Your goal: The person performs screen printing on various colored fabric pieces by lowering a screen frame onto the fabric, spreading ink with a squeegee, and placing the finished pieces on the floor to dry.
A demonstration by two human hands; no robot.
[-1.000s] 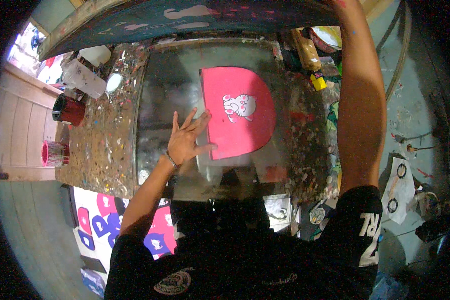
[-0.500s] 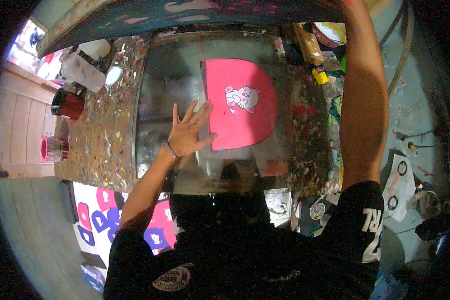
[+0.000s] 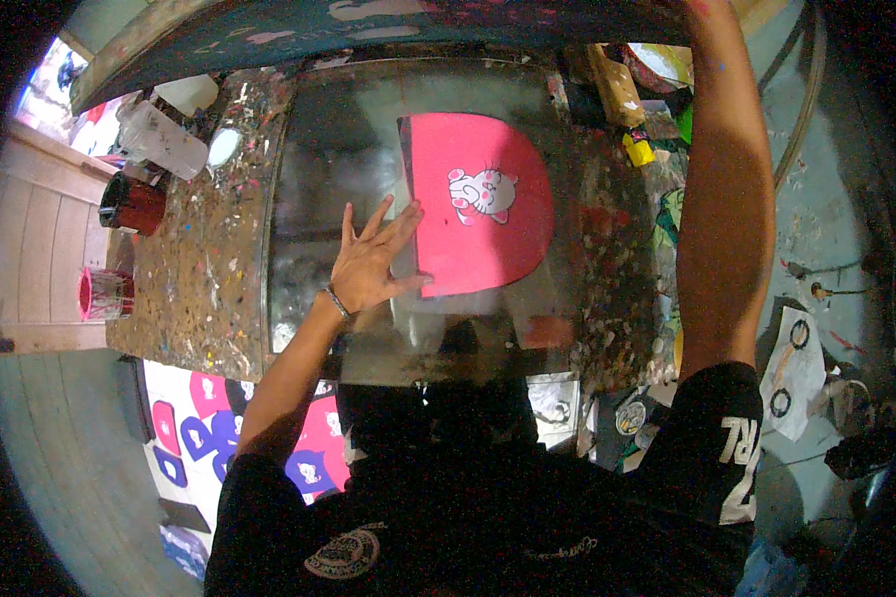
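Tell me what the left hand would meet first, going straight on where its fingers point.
Probably the pink piece; the left hand seems to touch it, though contact is hard to confirm.

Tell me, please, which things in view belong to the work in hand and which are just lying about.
Apparently in use:
pink cat-print piece, touched by the left hand
glossy dark board beneath it
raised frame

Apparently lying about:
dark red container
pink-rimmed cup
small yellow object
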